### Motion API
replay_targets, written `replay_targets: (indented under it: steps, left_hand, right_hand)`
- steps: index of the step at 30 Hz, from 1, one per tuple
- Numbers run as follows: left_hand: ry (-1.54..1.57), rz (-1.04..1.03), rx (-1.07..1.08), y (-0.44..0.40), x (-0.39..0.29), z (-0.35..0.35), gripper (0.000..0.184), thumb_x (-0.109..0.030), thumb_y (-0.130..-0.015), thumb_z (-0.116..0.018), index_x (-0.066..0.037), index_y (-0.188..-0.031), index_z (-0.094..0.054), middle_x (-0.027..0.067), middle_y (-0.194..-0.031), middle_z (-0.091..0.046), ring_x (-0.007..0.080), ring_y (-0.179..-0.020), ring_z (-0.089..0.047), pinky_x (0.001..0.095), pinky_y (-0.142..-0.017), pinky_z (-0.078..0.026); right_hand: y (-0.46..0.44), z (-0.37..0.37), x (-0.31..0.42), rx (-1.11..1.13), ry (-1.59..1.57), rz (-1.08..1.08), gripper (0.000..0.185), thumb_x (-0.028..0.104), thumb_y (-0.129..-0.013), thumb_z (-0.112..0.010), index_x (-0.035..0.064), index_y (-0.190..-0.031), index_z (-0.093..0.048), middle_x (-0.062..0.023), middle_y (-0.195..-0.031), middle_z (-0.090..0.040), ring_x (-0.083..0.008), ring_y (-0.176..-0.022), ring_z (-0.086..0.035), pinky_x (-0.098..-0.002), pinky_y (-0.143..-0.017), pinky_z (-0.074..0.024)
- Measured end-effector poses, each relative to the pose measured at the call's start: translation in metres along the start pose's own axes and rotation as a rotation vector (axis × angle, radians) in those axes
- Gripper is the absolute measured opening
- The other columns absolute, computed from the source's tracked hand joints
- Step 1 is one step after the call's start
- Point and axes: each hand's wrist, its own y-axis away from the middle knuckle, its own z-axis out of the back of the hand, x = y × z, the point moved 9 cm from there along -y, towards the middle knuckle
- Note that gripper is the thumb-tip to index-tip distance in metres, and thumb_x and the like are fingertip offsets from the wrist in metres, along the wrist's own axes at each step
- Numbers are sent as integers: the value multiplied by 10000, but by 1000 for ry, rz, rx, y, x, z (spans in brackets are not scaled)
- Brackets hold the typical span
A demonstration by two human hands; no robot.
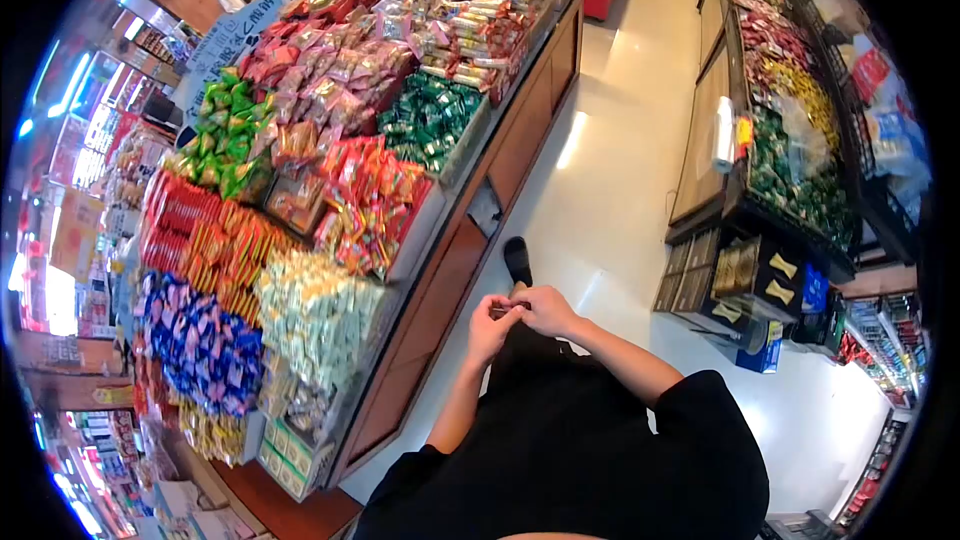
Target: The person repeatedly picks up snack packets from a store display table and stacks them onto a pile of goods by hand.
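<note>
Black shirt (600,455), small item (510,308) crosswise

The person wears a black top (600,470), its short loose sleeves (715,420) toward four and seven o'clock, black legwear (525,365) and a dark shoe (517,260); left hand (486,328) and right hand (548,310) are bare.

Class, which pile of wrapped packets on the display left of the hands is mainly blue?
The blue pile, left of the pale packets and just below the orange ones in the picture. No other pile there is mainly blue.
</note>
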Motion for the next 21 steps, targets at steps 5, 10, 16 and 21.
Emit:
replay_targets:
  steps: [5,10,16,21]
  left_hand:
    - [-16,15,44,-181,-26,25,183,-115,-804,-668,-31,-921,-554,25,-814,-596,89,-755,-557,238,-687,-454]
    - [-70,-98,-162,-342,-61,65,238,-108,-775,-634,9,-959,-540,65,-809,-563,159,-767,-551,288,-706,-460]
    - [-665,155,-536,-457,-82,109,570,-220,-793,-556,24,-1272,-368,226,-1278,-376,421,-1016,-538,490,-848,-446]
    - [-768,184,-574,-480,-78,125,431,-125,-771,-630,-37,-1128,-405,191,-1139,-427,415,-940,-562,523,-704,-498]
  right_hand:
    - [-159,33,-58,-67,82,-156,198,95,-766,-567,30,-929,-659,-166,-805,-649,-298,-749,-637,-373,-668,-497]
    - [-296,56,-100,-188,-265,-331,225,94,-837,-527,-2,-1025,-606,-118,-855,-657,-203,-742,-639,-311,-638,-504]
    - [-389,32,-148,-143,-871,-679,330,91,-849,-537,24,-1171,-518,-79,-976,-626,-156,-754,-630,-287,-605,-531]
    - [-403,6,-168,-70,-889,-813,335,180,-869,-576,42,-1171,-521,-68,-924,-611,-144,-737,-609,-287,-569,-532]
